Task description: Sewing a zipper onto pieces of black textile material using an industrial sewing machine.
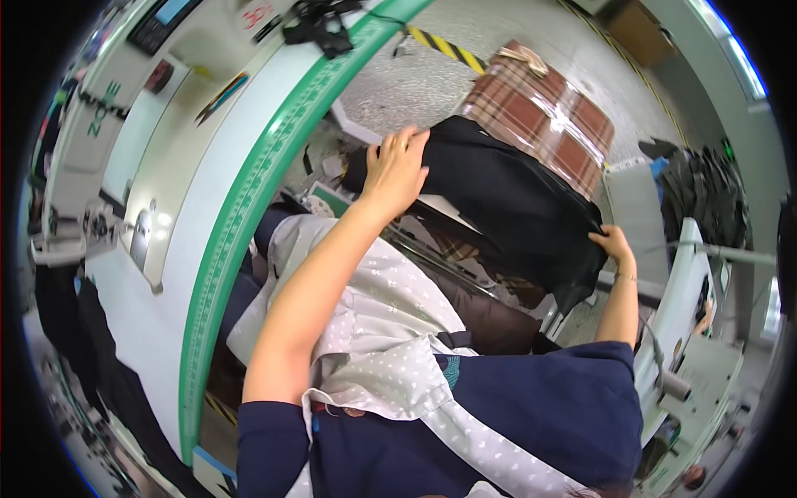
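A black piece of cloth stretches between my two hands, beside the sewing table. My left hand lies over its left end, fingers bent onto the fabric; whether they grip it is hard to see. At the other end my right hand pinches the cloth's edge between thumb and fingers. The fabric hangs over a metal-edged frame in front of my lap, and its lower part droops towards the right.
A sewing machine stands on the white table at left, edged by a green measuring strip. Beyond the cloth sits a brown plaid bundle. Dark garments are piled at right, near another white machine table.
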The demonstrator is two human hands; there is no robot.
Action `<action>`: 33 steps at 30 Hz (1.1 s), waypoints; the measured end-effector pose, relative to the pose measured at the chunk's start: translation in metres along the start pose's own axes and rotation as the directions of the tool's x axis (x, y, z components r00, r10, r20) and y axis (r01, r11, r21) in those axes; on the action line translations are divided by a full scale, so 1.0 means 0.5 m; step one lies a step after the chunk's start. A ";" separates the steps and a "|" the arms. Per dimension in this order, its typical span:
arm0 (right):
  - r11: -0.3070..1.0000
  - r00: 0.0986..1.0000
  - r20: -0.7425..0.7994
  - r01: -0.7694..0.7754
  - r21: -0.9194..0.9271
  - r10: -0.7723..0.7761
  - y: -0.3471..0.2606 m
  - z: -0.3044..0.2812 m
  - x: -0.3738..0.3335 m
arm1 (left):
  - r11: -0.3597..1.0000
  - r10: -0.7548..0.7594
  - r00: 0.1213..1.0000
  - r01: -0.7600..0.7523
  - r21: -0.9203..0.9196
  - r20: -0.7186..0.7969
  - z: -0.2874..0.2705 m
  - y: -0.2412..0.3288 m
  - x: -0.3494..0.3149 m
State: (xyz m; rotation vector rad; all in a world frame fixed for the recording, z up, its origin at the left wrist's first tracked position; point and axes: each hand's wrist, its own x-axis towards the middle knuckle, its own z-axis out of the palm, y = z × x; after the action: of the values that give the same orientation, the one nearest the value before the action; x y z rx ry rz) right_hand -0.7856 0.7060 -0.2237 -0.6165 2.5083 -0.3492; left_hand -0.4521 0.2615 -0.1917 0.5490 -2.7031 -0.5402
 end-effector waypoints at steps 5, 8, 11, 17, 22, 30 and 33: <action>0.978 0.994 -0.057 -0.103 -0.181 0.094 0.013 0.011 -0.009 | 0.953 -0.159 0.946 0.223 -0.206 0.284 -0.074 -0.083 -0.209; 0.851 0.969 -0.237 -0.067 -0.521 -0.069 -0.018 0.007 -0.010 | 0.892 -0.232 0.944 0.302 -0.335 0.234 -0.158 -0.096 -0.305; 0.811 0.897 -0.326 0.057 -0.582 -0.297 -0.228 0.020 0.046 | 0.854 -0.362 0.920 0.393 -0.340 0.153 -0.234 -0.067 -0.355; 0.704 0.697 -0.153 0.642 -0.303 -0.701 -0.564 0.192 0.226 | 0.791 -0.451 0.892 0.420 -0.445 0.040 -0.244 -0.020 -0.383; 0.695 0.777 0.104 0.607 -0.385 -0.620 -0.636 0.272 0.341 | 0.772 -0.491 0.871 0.451 -0.448 0.030 -0.244 -0.025 -0.421; 0.578 0.334 -0.594 0.766 -0.281 -0.732 -0.577 0.226 0.311 | 0.759 -0.505 0.857 0.386 -0.524 -0.099 -0.230 -0.057 -0.462; 0.633 0.396 -0.548 0.688 -0.355 -0.737 -0.582 0.243 0.308 | 0.736 -0.548 0.831 0.426 -0.526 -0.094 -0.216 -0.050 -0.494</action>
State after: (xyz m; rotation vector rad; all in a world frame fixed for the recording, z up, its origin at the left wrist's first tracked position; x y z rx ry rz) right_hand -0.7317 0.3649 -0.2857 -1.9397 2.7219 -0.9382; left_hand -0.1879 0.3138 -0.1672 1.1069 -2.0466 -1.1669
